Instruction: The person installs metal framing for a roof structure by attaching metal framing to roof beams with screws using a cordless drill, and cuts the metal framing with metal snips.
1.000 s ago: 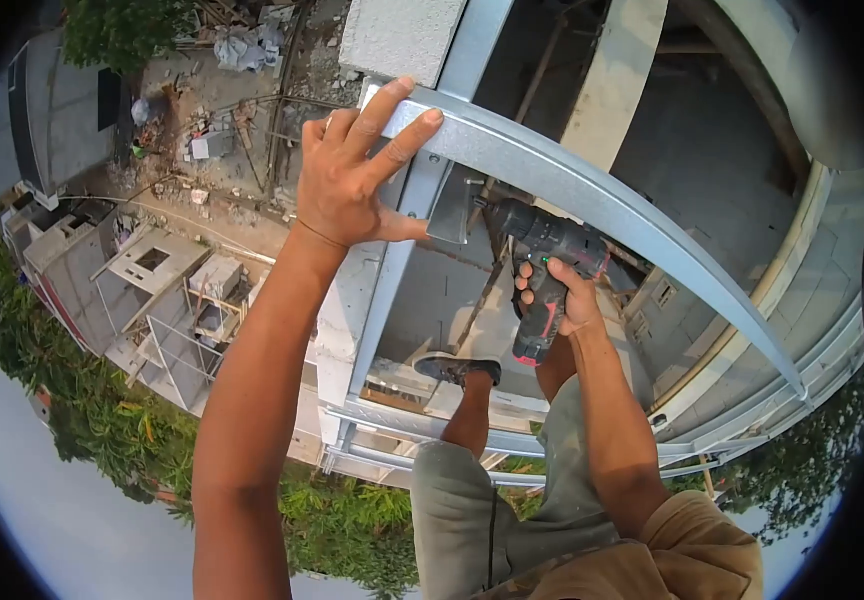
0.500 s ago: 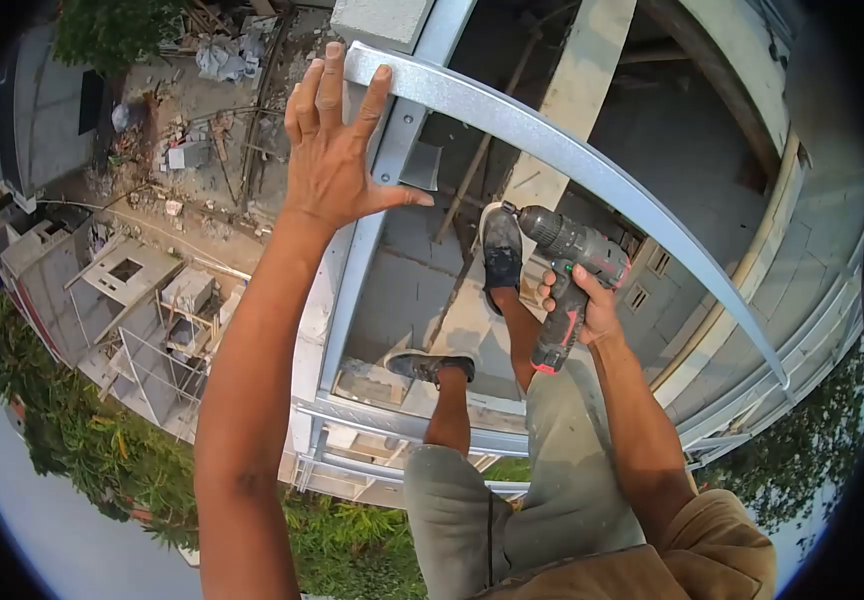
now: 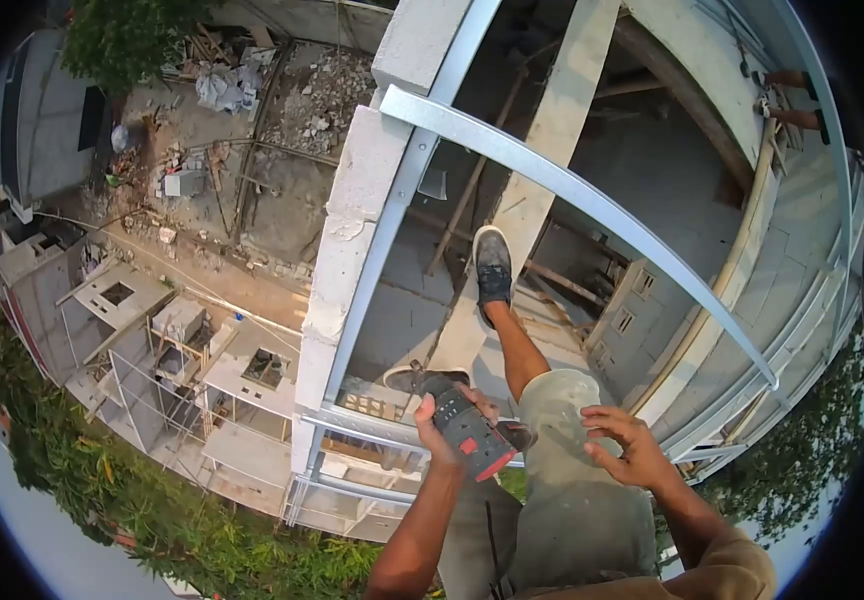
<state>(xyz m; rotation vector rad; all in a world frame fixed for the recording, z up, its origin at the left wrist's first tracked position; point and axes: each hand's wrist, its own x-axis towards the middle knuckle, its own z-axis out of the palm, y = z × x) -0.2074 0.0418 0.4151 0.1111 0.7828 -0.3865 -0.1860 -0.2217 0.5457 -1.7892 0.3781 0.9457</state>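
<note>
Black-and-red drill (image 3: 464, 422), count one: gripped in left hand (image 3: 438, 438), above near edge of steel frame (image 3: 357, 421). Right hand (image 3: 636, 453): unladen, fingers half-curled, thumb apart, by right knee (image 3: 564, 400). One curved beam (image 3: 592, 201) meets frame's left edge. Shoes (image 3: 493, 262): two.

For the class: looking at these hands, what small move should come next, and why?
Perhaps bring the right hand to the drill to help secure it: the left hand alone holds it, the right looks empty nearby, and one shoe appears to rest on a narrow beam.
</note>
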